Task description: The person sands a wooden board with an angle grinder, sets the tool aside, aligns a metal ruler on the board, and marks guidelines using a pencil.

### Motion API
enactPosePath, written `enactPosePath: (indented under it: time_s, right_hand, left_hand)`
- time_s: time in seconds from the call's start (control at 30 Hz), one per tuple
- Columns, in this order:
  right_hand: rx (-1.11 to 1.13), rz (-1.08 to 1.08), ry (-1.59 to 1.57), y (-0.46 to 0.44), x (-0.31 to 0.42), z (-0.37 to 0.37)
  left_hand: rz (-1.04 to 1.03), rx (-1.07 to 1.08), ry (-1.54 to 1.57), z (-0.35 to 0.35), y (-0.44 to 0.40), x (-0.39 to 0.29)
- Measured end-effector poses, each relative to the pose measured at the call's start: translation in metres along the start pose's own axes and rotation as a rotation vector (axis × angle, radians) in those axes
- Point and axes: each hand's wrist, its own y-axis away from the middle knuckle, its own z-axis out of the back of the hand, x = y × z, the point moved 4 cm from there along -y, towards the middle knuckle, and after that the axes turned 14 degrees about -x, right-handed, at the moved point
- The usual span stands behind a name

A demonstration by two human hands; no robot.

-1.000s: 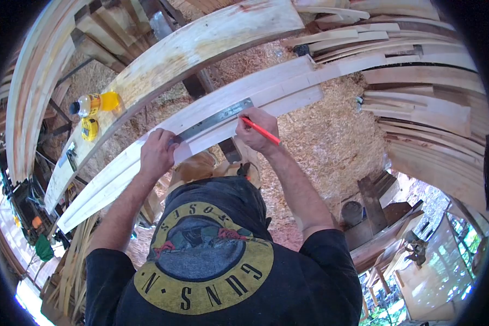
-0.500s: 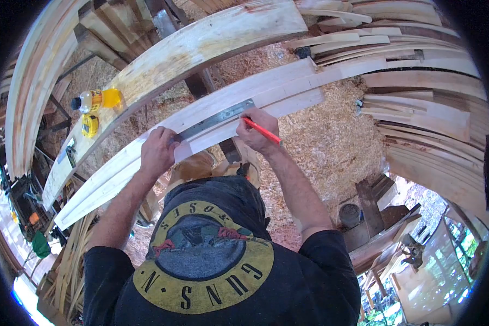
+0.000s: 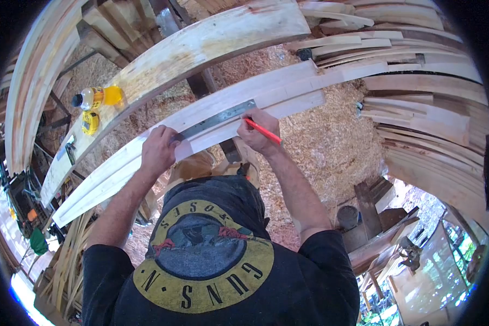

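Observation:
A long pale wooden board (image 3: 288, 76) runs across in front of my body, with narrower strips of wood along its near side. On it lies a flat metal ruler (image 3: 217, 119), slanting up to the right. My left hand (image 3: 158, 149) grips the ruler's left end and presses it to the wood, fingers curled over the far edge. Near the ruler's right end, my right hand (image 3: 259, 131) is closed around a red pencil (image 3: 264, 132). The pencil's tip is hidden by my fingers.
Beyond lies a wide plank (image 3: 201, 46) carrying a bottle of yellow liquid (image 3: 98, 98) and a yellow tape measure (image 3: 90, 123). Stacked boards (image 3: 424, 81) line the right side. Wood shavings (image 3: 331, 141) cover the floor, and thin offcuts (image 3: 70, 266) stand at lower left.

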Motion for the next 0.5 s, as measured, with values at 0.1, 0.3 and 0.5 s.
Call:
enactPosePath:
  time_s: [0.1, 0.3, 0.5]
  right_hand:
    - [-0.013, 0.015, 0.01, 0.0007, -0.0011, -0.0003]
    - [0.001, -0.025, 0.032, 0.0001, 0.0005, -0.0006]
    - [-0.002, -0.025, 0.033, 0.0013, -0.0015, -0.001]
  left_hand:
    - [0.001, 0.004, -0.012, -0.0011, 0.0004, 0.0008]
    - [0.004, 0.007, -0.008, -0.0011, 0.0005, 0.001]
    - [-0.002, -0.007, -0.007, -0.0009, 0.0012, 0.0007]
